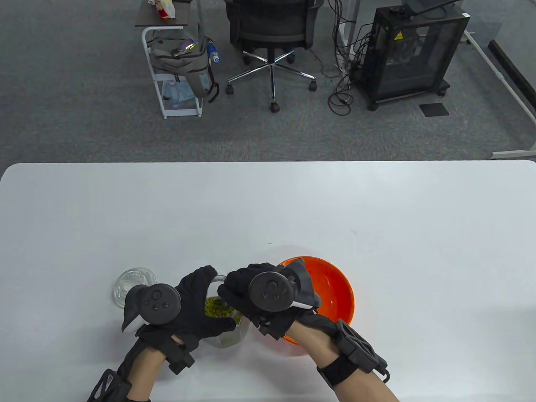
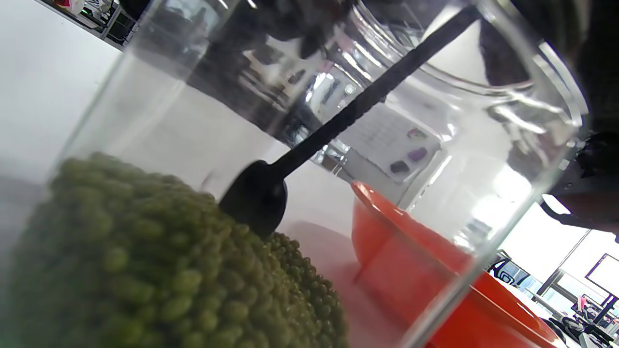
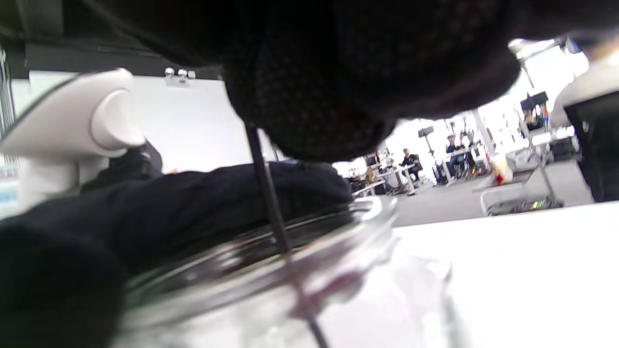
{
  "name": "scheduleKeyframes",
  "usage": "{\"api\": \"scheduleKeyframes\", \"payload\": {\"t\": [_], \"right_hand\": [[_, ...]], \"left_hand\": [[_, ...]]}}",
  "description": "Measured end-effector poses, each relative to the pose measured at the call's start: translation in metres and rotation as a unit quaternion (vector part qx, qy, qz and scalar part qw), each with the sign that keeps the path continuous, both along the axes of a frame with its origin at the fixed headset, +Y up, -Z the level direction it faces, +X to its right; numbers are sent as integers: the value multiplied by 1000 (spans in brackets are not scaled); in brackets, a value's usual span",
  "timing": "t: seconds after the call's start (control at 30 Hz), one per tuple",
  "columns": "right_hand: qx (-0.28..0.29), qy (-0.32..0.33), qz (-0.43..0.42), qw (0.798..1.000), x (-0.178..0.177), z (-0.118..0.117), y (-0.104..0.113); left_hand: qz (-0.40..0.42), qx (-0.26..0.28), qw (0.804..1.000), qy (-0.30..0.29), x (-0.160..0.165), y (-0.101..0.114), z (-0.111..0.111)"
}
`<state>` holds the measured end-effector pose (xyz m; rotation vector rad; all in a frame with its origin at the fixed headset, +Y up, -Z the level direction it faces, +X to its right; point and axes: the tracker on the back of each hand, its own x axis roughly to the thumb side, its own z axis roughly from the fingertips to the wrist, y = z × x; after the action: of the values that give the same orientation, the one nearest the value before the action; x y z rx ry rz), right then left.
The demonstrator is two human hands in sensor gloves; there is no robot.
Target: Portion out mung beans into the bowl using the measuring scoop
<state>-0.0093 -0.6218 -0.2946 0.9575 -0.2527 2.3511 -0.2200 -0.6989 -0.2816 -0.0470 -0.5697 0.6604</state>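
Observation:
A clear glass jar (image 1: 228,337) of green mung beans (image 1: 217,308) stands near the table's front edge. My left hand (image 1: 200,302) grips it around the side. My right hand (image 1: 239,289) hovers over the jar's mouth and pinches the thin handle of a black measuring scoop (image 2: 256,197). In the left wrist view the scoop's head touches the top of the bean pile (image 2: 145,270) inside the jar. The handle (image 3: 267,193) runs down from my right fingers past the jar's rim (image 3: 309,232). An orange bowl (image 1: 344,289) sits just right of the jar, partly under my right wrist.
A round glass lid (image 1: 134,285) lies on the table left of my left hand. Beyond the table's far edge are an office chair (image 1: 272,37), a small cart with a bag (image 1: 180,58) and a black cabinet (image 1: 412,54).

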Motion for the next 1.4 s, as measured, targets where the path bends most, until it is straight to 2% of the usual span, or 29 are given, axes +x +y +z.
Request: {"api": "scheduleKeyframes", "payload": {"t": [0.13, 0.23, 0.4, 0.47, 0.63, 0.9, 1.4], "right_hand": [[-54, 2, -35, 998, 10, -10, -6], [-69, -11, -50, 996, 18, -14, -8], [-136, -32, -95, 986, 30, -24, -20], [-172, -54, -126, 975, 37, -27, -28], [-222, -114, -176, 952, 53, -29, -40], [-283, -178, -224, 915, 75, -28, -46], [-310, -196, -297, 882, 116, -26, -52]], "left_hand": [[1, -2, 1000, 0, 0, 0, 0], [1, -2, 1000, 0, 0, 0, 0], [1, -6, 1000, -2, 0, 0, 0], [2, -8, 1000, -2, 0, 0, 0], [0, -9, 1000, -1, 0, 0, 0], [0, -12, 1000, -2, -1, -1, 0], [0, -15, 1000, -3, -1, -1, 0]]}}
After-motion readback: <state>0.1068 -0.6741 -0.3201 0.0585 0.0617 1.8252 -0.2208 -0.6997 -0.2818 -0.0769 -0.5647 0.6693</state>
